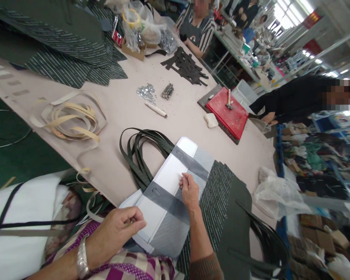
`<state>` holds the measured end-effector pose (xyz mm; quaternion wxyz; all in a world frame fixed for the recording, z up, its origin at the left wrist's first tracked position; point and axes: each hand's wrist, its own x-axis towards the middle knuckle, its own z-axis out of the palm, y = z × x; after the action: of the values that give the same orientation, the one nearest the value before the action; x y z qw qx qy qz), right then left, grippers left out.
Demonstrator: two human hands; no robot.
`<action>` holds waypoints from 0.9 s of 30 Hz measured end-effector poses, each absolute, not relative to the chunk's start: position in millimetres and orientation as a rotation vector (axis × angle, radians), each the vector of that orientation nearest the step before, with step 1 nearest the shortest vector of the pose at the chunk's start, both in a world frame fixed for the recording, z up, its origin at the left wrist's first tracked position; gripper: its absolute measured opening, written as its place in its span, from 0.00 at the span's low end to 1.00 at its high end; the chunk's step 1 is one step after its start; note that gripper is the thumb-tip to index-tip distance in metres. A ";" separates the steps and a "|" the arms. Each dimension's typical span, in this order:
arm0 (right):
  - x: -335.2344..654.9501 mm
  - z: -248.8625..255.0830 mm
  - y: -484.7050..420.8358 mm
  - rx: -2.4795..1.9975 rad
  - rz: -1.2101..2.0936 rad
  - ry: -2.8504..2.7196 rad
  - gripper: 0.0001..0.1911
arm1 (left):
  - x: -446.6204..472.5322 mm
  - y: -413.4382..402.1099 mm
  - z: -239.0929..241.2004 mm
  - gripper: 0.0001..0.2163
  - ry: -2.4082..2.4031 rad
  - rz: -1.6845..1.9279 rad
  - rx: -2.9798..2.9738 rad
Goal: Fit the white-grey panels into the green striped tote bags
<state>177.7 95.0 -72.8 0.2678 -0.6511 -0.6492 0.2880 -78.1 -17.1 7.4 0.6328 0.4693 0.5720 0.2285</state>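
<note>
A white and grey template board (169, 182) lies on a dark green striped fabric piece (221, 194) at the table's near edge. My right hand (189, 190) rests on the board with fingers pinched together; something small may be in them, too small to name. My left hand (119, 229), with a silver bracelet on the wrist, is closed at the board's near left corner and seems to pinch a thin pale strip. Dark green straps (140, 151) loop out from under the board on its far left.
Tan strips (72, 120) coil at left. Metal fittings (147, 92), a white stick (156, 109), a red block with a hammer (229, 111) and black cut pieces (186, 66) lie farther off. Stacked green fabric (61, 39) is far left. Two other people work at the far and right sides.
</note>
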 end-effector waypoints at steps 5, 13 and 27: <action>179.1 -73.3 97.0 -1.733 0.771 -1.794 0.15 | -76.8 -17.9 6.9 0.14 1.317 0.523 1.056; 177.2 -74.9 99.3 -1.727 0.679 -1.873 0.13 | -76.8 -16.8 5.6 0.15 1.325 0.540 1.023; 191.2 -79.2 109.3 -1.742 0.905 -1.455 0.23 | -75.0 -14.0 1.1 0.15 1.360 0.536 1.044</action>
<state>191.2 109.3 -79.2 0.3421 -0.6699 -0.5595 0.3481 -75.0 -14.0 1.1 0.6230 0.4545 0.5923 0.2335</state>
